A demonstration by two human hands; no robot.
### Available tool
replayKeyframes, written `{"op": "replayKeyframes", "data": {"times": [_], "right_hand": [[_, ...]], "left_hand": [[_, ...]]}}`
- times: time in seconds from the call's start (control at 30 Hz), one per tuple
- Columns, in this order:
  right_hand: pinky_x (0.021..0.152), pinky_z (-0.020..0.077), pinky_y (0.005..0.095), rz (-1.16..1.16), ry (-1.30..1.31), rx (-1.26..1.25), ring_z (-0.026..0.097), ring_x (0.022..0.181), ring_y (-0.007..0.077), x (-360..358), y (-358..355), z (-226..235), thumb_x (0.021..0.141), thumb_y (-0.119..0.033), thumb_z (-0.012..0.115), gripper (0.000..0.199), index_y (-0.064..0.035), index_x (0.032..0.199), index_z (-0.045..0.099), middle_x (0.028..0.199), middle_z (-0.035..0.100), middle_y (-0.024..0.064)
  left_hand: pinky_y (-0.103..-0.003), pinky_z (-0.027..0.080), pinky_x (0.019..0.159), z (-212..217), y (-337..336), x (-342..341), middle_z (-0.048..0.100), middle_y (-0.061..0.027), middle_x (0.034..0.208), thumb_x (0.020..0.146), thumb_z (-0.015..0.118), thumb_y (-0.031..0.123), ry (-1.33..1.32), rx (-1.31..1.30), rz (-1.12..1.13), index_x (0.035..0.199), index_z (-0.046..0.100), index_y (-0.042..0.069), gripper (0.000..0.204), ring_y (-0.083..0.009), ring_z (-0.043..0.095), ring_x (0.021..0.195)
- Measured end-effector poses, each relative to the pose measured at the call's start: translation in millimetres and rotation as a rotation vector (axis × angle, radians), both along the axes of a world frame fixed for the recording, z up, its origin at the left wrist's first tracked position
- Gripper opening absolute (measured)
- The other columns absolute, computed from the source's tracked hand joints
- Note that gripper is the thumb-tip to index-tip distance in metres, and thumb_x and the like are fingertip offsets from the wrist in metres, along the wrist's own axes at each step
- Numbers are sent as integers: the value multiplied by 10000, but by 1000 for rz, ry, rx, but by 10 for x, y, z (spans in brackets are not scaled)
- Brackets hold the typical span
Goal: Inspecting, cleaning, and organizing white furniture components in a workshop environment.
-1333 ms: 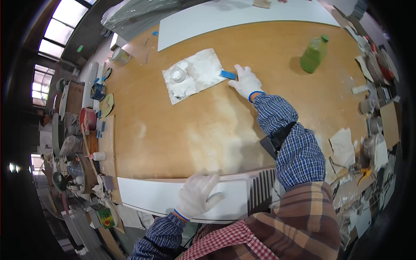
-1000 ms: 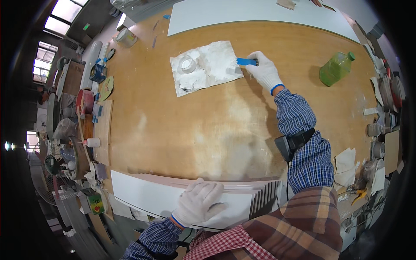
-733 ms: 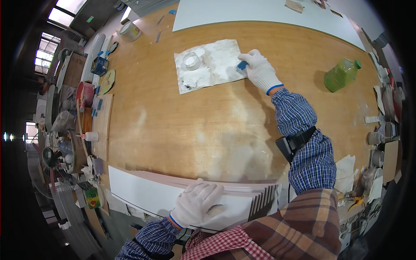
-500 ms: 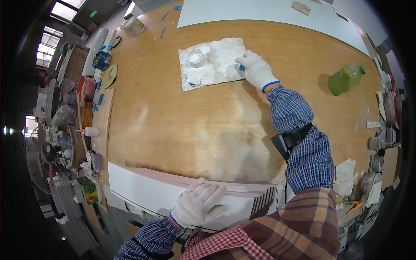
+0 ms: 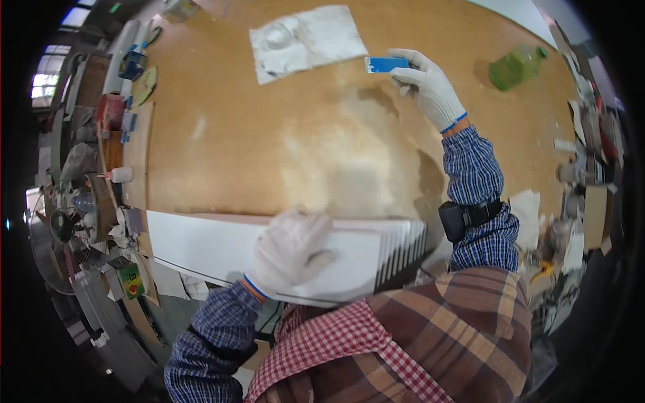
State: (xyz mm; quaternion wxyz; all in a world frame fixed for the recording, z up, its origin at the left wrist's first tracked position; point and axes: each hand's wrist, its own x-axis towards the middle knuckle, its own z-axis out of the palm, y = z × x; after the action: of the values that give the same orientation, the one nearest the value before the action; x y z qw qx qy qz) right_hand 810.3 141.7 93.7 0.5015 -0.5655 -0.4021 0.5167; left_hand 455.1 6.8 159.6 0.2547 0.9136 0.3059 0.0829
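My right hand [image 5: 423, 84], in a white knit glove, is raised over the far right of the table. Its thumb and fingers pinch a small flat blue scraper [image 5: 386, 64] with whitish residue along its left edge. My left hand [image 5: 285, 255], gloved as well, lies over a fanned stack of long white panels [image 5: 208, 245] at the near edge; its fingers are stretched out and slightly blurred. Beyond, a stained white cloth or paper sheet [image 5: 329, 40] carries a small round clear dish [image 5: 276, 36] with something white in it.
A green plastic bottle [image 5: 516, 68] lies at the far right of the wooden table [image 5: 222, 154]. Along the left side are a red round container [image 5: 111, 111], a small white squeeze bottle [image 5: 121, 174] and a blue container [image 5: 133, 64]. Clutter lines the right edge.
My right hand has lifted off the sheet and come right, bringing the blue scraper into plain view. My left hand stays on the panels. The whole view has tilted, so the table appears higher.
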Motion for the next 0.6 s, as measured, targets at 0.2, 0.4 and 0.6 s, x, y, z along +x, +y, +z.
{"op": "replayKeyframes", "data": {"times": [0.2, 0.4, 0.6], "right_hand": [[677, 540, 233, -53, 438, -90, 661, 773, 117, -161, -1585, 392, 969, -63, 593, 402, 57, 1351, 567, 990, 690, 118], [766, 572, 265, -136, 343, -100, 697, 835, 141, -426, -2319, 450, 965, -60, 587, 414, 61, 1360, 568, 1078, 710, 133], [876, 528, 254, -33, 69, -180, 675, 962, 120, -628, -2408, 525, 951, -105, 614, 410, 7, 1345, 633, 1126, 710, 104]], "left_hand": [[-468, 502, 775, -27, 16, 57, 648, -155, 930, 846, 777, 281, -63, 168, -7, 1219, 636, 20, 476, -374, 610, 837], [-475, 514, 796, -212, 4, 11, 638, -185, 892, 864, 744, 272, -34, 197, -43, 1250, 632, 23, 474, -392, 625, 836], [-478, 508, 840, -258, -9, -47, 659, -192, 957, 877, 722, 259, 9, 263, -44, 1255, 630, 19, 457, -404, 634, 912]]}}
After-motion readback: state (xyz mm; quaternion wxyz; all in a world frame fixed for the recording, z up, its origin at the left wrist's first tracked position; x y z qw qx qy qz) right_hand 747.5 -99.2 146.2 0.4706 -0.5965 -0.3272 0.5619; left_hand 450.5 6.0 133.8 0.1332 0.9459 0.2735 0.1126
